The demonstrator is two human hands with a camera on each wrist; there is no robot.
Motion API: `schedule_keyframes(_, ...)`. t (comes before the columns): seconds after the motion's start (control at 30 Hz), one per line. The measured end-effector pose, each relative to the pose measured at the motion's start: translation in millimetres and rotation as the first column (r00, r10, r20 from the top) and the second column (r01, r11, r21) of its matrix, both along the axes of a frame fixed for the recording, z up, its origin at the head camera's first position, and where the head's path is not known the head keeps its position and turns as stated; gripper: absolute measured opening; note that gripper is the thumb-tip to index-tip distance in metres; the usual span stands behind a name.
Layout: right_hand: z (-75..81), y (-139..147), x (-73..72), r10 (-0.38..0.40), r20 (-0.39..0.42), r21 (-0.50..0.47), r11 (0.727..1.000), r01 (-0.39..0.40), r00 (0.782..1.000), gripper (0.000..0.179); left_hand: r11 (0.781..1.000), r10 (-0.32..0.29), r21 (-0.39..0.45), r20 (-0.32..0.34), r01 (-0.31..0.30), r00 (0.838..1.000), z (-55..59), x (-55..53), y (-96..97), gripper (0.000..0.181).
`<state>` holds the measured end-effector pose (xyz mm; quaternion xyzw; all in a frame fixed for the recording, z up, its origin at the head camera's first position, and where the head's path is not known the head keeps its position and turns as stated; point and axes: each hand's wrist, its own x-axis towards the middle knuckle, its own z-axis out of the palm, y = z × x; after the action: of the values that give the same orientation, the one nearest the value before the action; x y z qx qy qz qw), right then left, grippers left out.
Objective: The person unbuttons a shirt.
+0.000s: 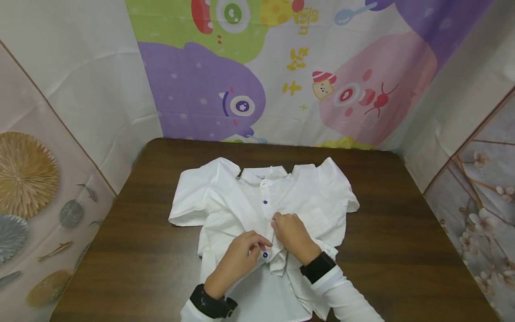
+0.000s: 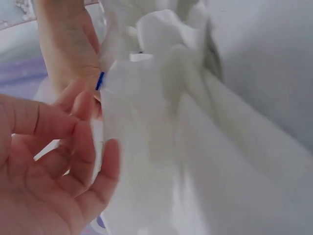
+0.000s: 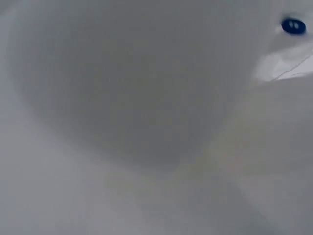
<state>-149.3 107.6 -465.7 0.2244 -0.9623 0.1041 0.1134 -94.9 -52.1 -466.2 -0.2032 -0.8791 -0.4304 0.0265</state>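
"Shirt [image 1: 225, 201], white, short-sleeved: state its position."

"Front up on the brown table [image 1: 386, 201], directly beneath both hands. Collar [image 1: 257, 176] toward the far edge; the long axis runs from there back toward the person, along the placket [image 1: 264, 190]."

"Left hand [image 1: 240, 255]?"

"Fingers loosely bent, a gap showing between them, nothing seen pinched. The left wrist view puts them beside the cloth's edge; contact cannot be confirmed."

"Right hand [image 1: 293, 235]?"

"Farther up the front, nearer the collar. Fingers curled in, appearing to pinch the placket's edge; the fingertips are partly hidden. The right wrist view offers chiefly blurred white cloth and one blue button [image 3: 293, 26]."

"Governing relation, in your judgement?"

"Lower button [image 1: 265, 255] to fingertips. It lies just on the near side of the left index fingertip, so the left hand is closer; the right is above it. Upper button [image 1: 265, 202] lies beyond both, toward the collar."
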Motion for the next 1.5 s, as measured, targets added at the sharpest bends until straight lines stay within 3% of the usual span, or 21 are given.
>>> schedule_keyframes(0.23,15.6,4,-5.0,-0.016,-0.082,-0.063,0.998,0.011,0.996,0.011,0.988,0.148,0.058,-0.116,-0.142,0.982,21.9,-13.2,14.0,0.025)
schedule_keyframes(0.47,31.5,9,-6.7,-0.048,-0.117,-0.190,0.981,0.025,0.992,0.011,0.985,0.170,0.062,-0.195,-0.161,0.966,34.3,-33.4,29.2,0.027)
schedule_keyframes(0.67,36.3,14,-5.4,-0.086,-0.102,-0.306,0.951,0.052,0.991,0.015,0.980,0.198,0.059,-0.221,-0.189,0.955,36.6,-39.4,35.5,0.026)
schedule_keyframes(0.93,35.4,18,-4.2,-0.099,-0.080,-0.375,0.925,0.062,0.992,0.015,0.986,0.162,-0.009,-0.194,-0.167,0.968,38.8,-42.1,34.1,0.034)
schedule_keyframes(1.1,40.6,17,0.4,-0.070,-0.080,-0.393,0.919,0.033,0.994,0.016,0.985,0.158,-0.031,-0.207,-0.168,0.966,36.6,-45.1,32.4,0.030)
schedule_keyframes(1.33,48.9,17,3.9,-0.062,-0.038,-0.377,0.925,0.043,0.997,0.015,0.994,0.106,-0.015,-0.186,-0.110,0.977,39.8,-46.6,29.0,0.033)
schedule_keyframes(1.5,56.1,22,4.8,-0.009,0.031,-0.406,0.914,0.021,0.999,0.015,0.998,0.062,0.012,-0.148,-0.061,0.987,42.0,-45.4,25.0,0.040)
